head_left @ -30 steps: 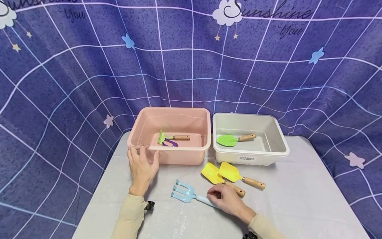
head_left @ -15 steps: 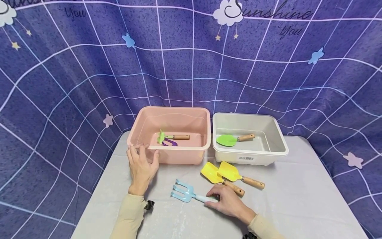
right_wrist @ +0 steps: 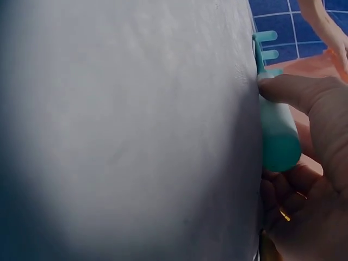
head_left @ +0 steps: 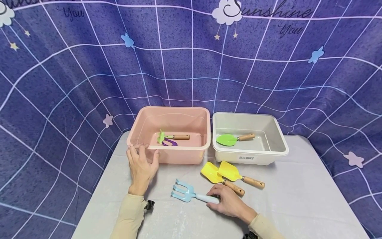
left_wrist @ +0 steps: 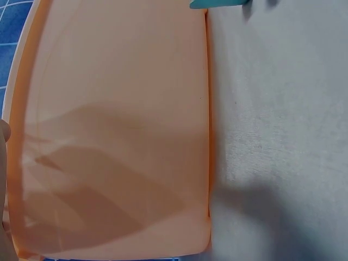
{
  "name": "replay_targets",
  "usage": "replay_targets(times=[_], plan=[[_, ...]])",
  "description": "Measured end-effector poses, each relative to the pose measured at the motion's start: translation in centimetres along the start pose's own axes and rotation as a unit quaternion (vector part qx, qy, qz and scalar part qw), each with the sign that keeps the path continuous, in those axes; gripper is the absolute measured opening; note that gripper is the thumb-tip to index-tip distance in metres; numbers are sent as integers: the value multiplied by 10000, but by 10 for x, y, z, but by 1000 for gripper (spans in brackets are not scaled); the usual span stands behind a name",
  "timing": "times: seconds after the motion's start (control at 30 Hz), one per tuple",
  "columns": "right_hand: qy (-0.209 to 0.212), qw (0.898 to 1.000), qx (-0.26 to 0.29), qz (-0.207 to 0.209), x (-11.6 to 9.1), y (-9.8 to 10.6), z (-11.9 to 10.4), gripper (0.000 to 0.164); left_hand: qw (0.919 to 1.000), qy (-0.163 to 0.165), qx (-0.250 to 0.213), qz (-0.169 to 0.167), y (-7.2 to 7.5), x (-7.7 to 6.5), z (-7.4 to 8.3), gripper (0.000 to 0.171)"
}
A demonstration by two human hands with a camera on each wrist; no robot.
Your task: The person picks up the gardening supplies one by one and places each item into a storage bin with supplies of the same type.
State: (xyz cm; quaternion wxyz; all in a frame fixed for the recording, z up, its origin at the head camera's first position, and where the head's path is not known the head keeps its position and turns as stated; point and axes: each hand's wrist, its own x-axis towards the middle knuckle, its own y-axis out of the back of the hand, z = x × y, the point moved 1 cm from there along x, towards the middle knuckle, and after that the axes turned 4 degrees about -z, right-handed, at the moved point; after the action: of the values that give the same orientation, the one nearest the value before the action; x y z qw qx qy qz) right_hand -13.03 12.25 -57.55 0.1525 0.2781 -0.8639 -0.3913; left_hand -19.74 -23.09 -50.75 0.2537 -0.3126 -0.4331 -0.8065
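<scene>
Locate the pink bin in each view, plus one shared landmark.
Head: pink bin, centre, left of the white bin.
Left wrist: pink bin, filling left and middle.
Right wrist: pink bin, right side, partly behind the right hand.
Shared landmark: left hand at its rim.

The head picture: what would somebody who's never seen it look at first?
Probably the big blue cloth with stars and clouds, because it fills the whole back. Next might be the two bright yellow scoops, lying together on the table in front of the white bin. Then the pale blue fork, nearer the person, with the right hand at its handle.
</scene>
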Motion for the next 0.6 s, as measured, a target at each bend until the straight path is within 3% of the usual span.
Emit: replay_targets(times=[0.2, 0.6], plan=[[78, 9993, 260, 248, 0, -1, 1, 19, 10000, 49, -12, -27, 0, -1, 0, 50], [102, 9974, 667, 262, 1, -2, 2, 22, 9999, -7, -55, 118, -2, -1, 0, 51]])
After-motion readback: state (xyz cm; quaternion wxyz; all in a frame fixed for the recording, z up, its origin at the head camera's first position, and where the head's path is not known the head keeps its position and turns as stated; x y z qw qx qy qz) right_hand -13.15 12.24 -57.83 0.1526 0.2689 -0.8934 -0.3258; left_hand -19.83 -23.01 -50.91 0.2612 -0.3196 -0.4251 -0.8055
